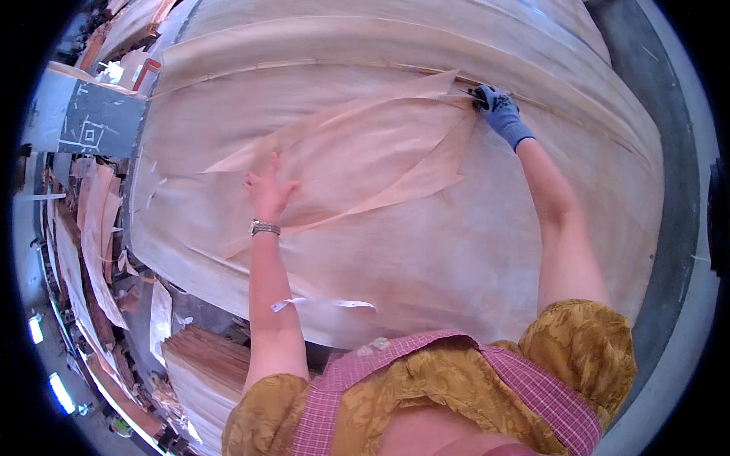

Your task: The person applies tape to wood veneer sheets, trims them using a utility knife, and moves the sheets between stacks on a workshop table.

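Observation:
A wide, pale veneer sheet [395, 258] fills most of the view, with long, thin, pointed pieces of veneer [418, 182] lying on it. My bare left hand [270, 190], a metal watch at its wrist, is spread on the veneer between these pieces, left of centre. At the upper right, my right hand [498, 110], in a blue-grey glove with dark fingertips, is closed on a small dark blade-like tool [470, 93] at the tip of the pieces, beside a long seam.
Torn veneer strips [99, 235] are heaped along the left, below a grey board [103, 118] with tape marks. A thick veneer stack [205, 353] lies at the lower left. A grey edge [669, 251] runs down the right. A white strip [327, 302] lies near my left forearm.

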A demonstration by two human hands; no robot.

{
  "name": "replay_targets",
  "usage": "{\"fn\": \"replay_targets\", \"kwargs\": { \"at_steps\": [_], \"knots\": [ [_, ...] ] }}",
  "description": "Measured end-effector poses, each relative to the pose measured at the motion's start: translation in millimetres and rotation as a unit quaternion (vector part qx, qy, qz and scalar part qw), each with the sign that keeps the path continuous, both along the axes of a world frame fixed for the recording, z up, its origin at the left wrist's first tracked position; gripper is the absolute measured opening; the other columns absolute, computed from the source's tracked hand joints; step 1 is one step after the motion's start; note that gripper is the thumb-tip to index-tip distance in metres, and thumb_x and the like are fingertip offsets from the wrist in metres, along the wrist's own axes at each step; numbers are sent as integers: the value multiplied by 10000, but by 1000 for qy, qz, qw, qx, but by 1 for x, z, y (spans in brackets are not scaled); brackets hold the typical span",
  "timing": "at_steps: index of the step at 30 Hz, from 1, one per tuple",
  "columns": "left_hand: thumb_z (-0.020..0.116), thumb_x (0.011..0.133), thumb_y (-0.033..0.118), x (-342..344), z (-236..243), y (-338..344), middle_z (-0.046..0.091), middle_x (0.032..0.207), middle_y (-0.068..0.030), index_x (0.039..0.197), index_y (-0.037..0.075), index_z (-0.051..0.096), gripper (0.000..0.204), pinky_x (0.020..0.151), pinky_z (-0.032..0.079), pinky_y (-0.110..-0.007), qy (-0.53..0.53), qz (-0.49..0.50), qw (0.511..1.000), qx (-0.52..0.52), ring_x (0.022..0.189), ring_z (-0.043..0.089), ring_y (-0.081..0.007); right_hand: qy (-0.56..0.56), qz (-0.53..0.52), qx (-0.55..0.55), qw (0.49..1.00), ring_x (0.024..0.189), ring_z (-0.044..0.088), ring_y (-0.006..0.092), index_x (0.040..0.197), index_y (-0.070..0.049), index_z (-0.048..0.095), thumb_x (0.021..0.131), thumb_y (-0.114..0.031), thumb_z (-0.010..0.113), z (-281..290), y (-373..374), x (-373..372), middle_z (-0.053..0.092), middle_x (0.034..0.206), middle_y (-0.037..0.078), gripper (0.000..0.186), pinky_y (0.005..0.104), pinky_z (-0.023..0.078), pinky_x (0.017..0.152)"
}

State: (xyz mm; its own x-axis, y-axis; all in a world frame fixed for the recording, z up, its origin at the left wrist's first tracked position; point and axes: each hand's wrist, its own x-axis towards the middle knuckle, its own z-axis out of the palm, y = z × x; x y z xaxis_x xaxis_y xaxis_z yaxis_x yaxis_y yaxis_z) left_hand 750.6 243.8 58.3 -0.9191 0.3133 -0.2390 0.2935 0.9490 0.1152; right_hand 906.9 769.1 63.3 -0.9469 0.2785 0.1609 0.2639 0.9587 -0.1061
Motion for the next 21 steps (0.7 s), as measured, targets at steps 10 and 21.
{"fn": "replay_targets", "kwargs": {
  "at_steps": [10,21],
  "knots": [
    [849,592,451,24,26,3,64,1551,-222,1511,258,-41,1294,1031,242,-680,84,138,984,73,1412,107,-442,-277,168,-190,927,858,641,292,964,-131,658,818,-198,685,145,-144,162,659,908,121,163,387,513,721],
    [828,606,446,10,29,20,71,1574,-111,1506,330,-34,1252,1086,140,-645,183,-35,982,42,1444,51,-362,-155,79,-122,977,898,613,413,1057,-73,528,973,-385,417,27,-210,-42,644,977,218,342,519,465,753]
  ]
}}
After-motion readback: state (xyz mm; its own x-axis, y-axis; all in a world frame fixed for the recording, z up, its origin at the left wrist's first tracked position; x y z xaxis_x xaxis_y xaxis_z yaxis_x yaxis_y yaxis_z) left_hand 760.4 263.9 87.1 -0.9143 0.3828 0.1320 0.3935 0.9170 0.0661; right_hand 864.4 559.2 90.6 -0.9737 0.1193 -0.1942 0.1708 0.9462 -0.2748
